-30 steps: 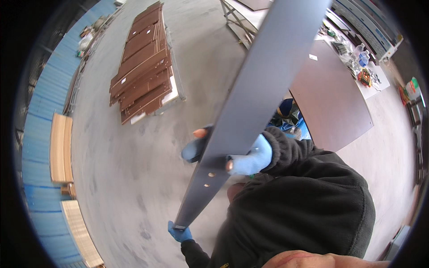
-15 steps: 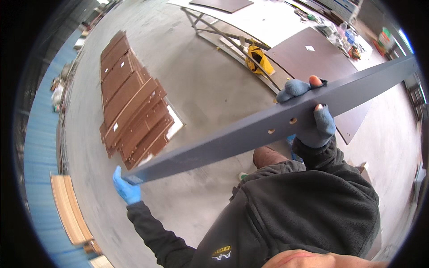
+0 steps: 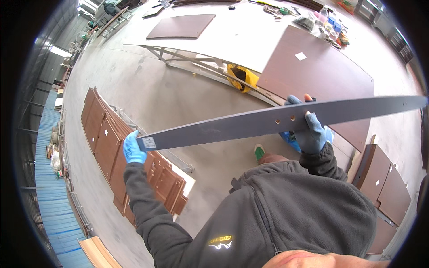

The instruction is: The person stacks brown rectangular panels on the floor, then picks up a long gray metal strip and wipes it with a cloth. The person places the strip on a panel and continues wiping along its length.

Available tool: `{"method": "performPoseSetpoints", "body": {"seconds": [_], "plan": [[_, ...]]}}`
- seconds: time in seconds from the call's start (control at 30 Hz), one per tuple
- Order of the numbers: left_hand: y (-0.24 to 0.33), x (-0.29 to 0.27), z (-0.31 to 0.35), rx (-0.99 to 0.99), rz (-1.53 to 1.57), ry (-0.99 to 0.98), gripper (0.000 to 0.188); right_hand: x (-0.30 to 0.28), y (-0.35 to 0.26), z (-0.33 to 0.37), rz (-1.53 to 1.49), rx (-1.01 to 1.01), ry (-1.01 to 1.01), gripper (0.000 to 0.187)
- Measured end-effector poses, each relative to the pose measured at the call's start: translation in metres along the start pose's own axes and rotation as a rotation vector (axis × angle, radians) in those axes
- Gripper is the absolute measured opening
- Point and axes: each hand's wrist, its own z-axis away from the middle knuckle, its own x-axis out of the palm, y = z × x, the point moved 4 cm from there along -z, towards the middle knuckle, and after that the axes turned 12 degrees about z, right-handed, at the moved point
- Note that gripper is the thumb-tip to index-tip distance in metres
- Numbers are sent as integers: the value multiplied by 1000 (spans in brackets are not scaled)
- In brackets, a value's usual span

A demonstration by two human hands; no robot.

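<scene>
A long, narrow dark grey board (image 3: 214,131) stretches across the view in front of my chest, raised above the floor. Its near face has two round holes left of my right hand, and a pale sticker (image 3: 148,142) marks its left end. My left hand (image 3: 134,149), in a bright blue glove, grips that end. My right hand (image 3: 312,131), in a grey-blue glove with some fingertips bare, is clamped round the board right of its middle, thumb on the near face and fingers over the top edge.
Ahead stands a white-topped table (image 3: 241,27) carrying a large brown panel (image 3: 308,62), a smaller brown panel (image 3: 181,26) and clutter. A yellow bag (image 3: 242,78) sits beneath it. Stacked brown panels (image 3: 105,138) lie at left; more panels (image 3: 380,178) stand at right.
The board has swung closer to level, its left end rising and right end dropping in view. Both hands keep hold. My view has turned, bringing more of the table into sight.
</scene>
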Motion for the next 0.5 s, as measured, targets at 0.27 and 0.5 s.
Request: {"method": "performPoseSetpoints", "body": {"seconds": [0.27, 0.5], "plan": [[-66, 108, -169, 54, 53, -98, 78, 7, 43, -104, 124, -64, 71, 55], [-213, 234, -308, -483, 703, -147, 54, 52, 108, -202, 259, -127, 139, 56]]}}
